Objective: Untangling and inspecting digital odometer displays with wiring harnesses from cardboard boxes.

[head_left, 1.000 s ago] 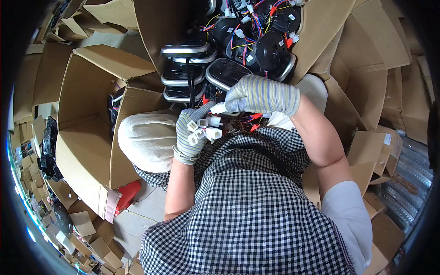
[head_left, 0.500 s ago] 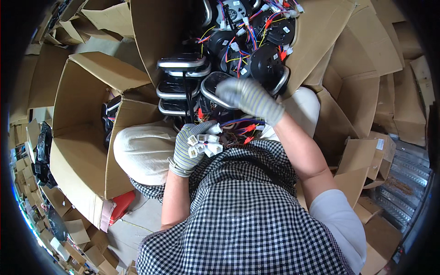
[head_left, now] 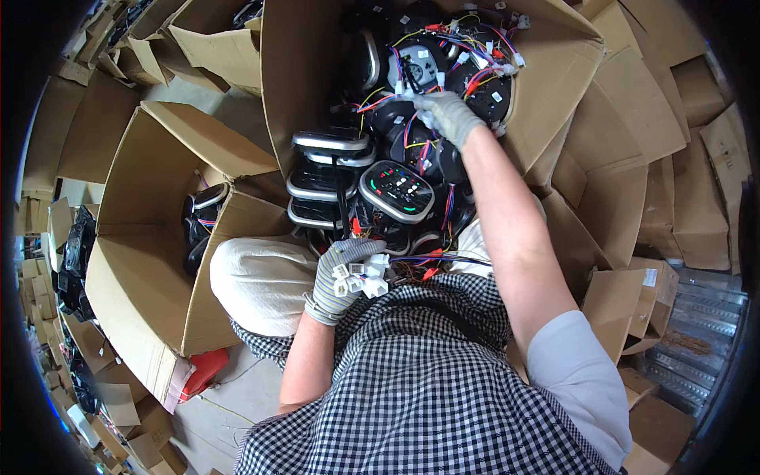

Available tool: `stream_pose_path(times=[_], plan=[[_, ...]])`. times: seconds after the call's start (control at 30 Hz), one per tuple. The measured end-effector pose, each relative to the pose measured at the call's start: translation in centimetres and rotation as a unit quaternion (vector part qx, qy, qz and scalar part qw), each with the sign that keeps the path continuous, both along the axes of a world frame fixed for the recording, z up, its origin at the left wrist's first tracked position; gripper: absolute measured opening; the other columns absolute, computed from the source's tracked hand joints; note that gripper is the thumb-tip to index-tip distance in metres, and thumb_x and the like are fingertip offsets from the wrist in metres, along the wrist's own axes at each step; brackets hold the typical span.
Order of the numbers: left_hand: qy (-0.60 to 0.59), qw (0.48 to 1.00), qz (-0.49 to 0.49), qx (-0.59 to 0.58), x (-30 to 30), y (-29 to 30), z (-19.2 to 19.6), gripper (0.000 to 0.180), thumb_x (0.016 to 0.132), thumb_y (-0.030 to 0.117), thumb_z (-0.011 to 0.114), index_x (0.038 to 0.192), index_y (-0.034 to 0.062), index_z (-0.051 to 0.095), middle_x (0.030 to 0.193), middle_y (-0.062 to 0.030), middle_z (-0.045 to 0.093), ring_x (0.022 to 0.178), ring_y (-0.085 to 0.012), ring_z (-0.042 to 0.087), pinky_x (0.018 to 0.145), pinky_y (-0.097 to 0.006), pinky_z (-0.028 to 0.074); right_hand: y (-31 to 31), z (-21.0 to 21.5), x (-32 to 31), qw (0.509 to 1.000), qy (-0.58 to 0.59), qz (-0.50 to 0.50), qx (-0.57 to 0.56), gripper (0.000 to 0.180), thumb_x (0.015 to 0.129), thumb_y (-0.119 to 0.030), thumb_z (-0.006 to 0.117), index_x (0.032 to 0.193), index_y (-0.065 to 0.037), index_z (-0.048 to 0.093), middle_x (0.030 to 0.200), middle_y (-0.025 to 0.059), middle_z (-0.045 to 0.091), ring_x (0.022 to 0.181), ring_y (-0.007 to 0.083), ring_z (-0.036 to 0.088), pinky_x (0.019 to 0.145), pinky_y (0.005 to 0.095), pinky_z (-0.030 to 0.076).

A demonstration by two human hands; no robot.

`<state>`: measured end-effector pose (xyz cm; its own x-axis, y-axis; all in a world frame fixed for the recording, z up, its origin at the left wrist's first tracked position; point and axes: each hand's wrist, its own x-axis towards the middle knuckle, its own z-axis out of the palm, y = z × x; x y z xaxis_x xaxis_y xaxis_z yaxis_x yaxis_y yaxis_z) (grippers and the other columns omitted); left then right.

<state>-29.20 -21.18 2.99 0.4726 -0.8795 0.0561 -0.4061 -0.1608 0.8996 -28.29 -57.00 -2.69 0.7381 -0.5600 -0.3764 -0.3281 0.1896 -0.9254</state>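
My left hand (head_left: 342, 277), in a striped glove, is closed round a bundle of white plug connectors (head_left: 366, 280) with coloured wires trailing right. My right hand (head_left: 450, 116), gloved too, reaches into the large carton (head_left: 545, 87) among wired black control panels. Its fingertips are blurred beside white connectors and wires, and whether they grip any is unclear. Between the hands a rounded panel (head_left: 397, 192) with a silver rim lies face up, red, green and white marks on its dark front. Left of it, similar panels (head_left: 321, 180) are stacked, a black strap-like strip running down across them.
Another open carton (head_left: 142, 261) with a few panels stands at my left. Empty-looking cartons (head_left: 606, 190) crowd the right side. A red object (head_left: 207, 372) lies on the floor by the left carton. My bent knees flank the large carton's near side.
My right hand has moved away from the near panel, farther into the carton toward the wires. That panel's lit-looking front now shows. My left hand still holds the connectors.
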Motion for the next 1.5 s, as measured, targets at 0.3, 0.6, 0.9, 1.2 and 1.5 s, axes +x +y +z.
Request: stream_pose_path(times=[0.3,0.6,0.9,1.2,1.5], plan=[[-0.046,0.999,-0.022,0.011,0.4,-0.4,0.6,0.036,0.070,0.014,0.066,0.105,0.0061,0.067,0.081,-0.0110,0.069,0.072,-0.0238,0.067,0.068,-0.030,0.052,-5.2,13.2,-3.1,0.908,0.013,0.077,-0.412,0.023,0.079,-0.028,0.059,0.077,-0.007,0.067,0.063,0.0058,0.061,0.057,0.0157,0.053,0.057,0.0284,0.043],[0.034,0.990,0.116,-0.068,-0.1,1.6,-2.6,0.033,0.075,0.015,0.067,0.107,0.0071,0.065,0.092,-0.0099,0.067,0.079,-0.0213,0.064,0.072,-0.030,0.051,12.0,13.7,-1.6,0.524,0.133,0.069,-0.838,0.024,0.075,-0.017,0.055,0.096,-0.007,0.061,0.091,0.0068,0.058,0.086,0.0214,0.060,0.068,0.0328,0.049],[0.089,0.972,0.199,-0.087,0.6,0.4,-2.7,0.053,0.082,0.014,0.057,0.132,0.0014,0.045,0.134,-0.0159,0.048,0.125,-0.0310,0.044,0.107,-0.041,0.030,21.5,0.8,-7.6,0.663,-0.069,0.260,-0.699,0.034,0.081,-0.015,0.051,0.108,0.005,0.057,0.104,0.0185,0.058,0.094,0.0304,0.058,0.084,0.0402,0.048],[-0.145,0.962,-0.001,-0.233,1.4,-0.7,-2.2,0.060,0.080,0.006,0.057,0.138,0.0087,0.040,0.121,-0.0119,0.056,0.095,-0.0209,0.057,0.092,-0.039,0.044,21.9,3.4,-7.7,0.797,-0.064,0.368,-0.474,0.034,0.083,-0.025,0.051,0.109,-0.004,0.056,0.105,0.0167,0.058,0.104,0.0333,0.053,0.092,0.0410,0.040],[-0.034,0.996,0.058,-0.066,1.0,-1.3,-0.4,0.048,0.090,0.018,0.046,0.135,0.0033,0.041,0.101,-0.0084,0.062,0.078,-0.0126,0.059,0.068,-0.024,0.049,22.4,1.4,-7.0,0.860,-0.101,0.352,-0.355,0.045,0.080,-0.027,0.057,0.120,-0.007,0.052,0.120,0.0177,0.052,0.116,0.0323,0.048,0.099,0.0384,0.038]])
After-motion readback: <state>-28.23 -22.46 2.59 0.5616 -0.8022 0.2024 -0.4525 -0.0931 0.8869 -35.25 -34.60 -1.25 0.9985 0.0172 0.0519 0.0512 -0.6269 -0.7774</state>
